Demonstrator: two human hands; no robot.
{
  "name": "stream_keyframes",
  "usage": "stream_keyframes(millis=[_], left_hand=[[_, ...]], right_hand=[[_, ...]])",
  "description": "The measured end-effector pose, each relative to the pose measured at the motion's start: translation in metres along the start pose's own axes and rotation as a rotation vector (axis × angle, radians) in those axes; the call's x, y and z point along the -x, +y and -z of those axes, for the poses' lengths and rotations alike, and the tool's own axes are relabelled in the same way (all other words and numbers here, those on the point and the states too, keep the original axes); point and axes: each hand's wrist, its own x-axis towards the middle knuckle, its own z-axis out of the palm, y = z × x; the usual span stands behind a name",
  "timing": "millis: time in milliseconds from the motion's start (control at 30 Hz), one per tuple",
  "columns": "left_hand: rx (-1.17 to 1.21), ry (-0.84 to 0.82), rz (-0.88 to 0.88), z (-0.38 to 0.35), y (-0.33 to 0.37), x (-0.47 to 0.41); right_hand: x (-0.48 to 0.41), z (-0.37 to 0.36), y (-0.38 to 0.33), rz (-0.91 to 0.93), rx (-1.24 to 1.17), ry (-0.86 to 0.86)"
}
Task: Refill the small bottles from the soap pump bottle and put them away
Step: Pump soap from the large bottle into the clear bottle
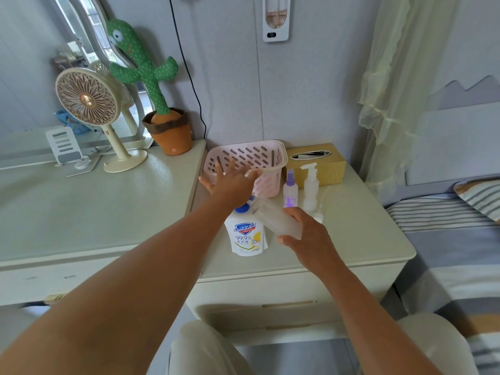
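A white Safeguard soap pump bottle (245,235) with a blue collar stands on the nightstand (359,239). My left hand (231,184) lies flat, fingers spread, on top of its pump head. My right hand (308,236) grips a frosted clear small bottle (276,219), tilted with its mouth up against the pump nozzle. Behind them stand a small purple-topped spray bottle (290,190) and a small clear pump bottle (310,186). A clear cap or small piece (319,216) lies just beyond my right fingers.
A pink slotted basket (270,158) sits at the back of the nightstand beside a gold tissue box (328,166). On the desk (81,207) to the left are a fan (89,104), a phone stand (67,150) and a plush cactus (151,77). A bed (454,239) lies right.
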Motion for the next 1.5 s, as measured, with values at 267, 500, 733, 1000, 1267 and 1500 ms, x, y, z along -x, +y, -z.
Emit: stream_keyframes(millis=[267, 500, 733, 1000, 1267, 1500], left_hand=[[0.012, 0.016, 0.010, 0.006, -0.001, -0.003], [-0.003, 0.011, 0.002, 0.004, -0.002, -0.002], [0.026, 0.019, 0.018, -0.001, -0.002, -0.001], [0.037, 0.029, 0.027, 0.007, -0.001, -0.003], [0.050, 0.007, 0.036, -0.007, -0.004, -0.006], [0.021, 0.017, 0.014, 0.005, -0.002, -0.003]], right_hand=[[0.001, 0.003, -0.002, 0.005, -0.016, 0.009], [0.000, 0.001, -0.002, 0.010, -0.012, 0.013], [0.002, 0.000, -0.001, -0.008, -0.013, -0.004], [0.003, 0.003, -0.002, 0.011, -0.009, 0.011], [0.001, 0.000, -0.001, -0.003, 0.009, -0.005], [0.001, 0.005, -0.006, 0.008, 0.016, -0.002]])
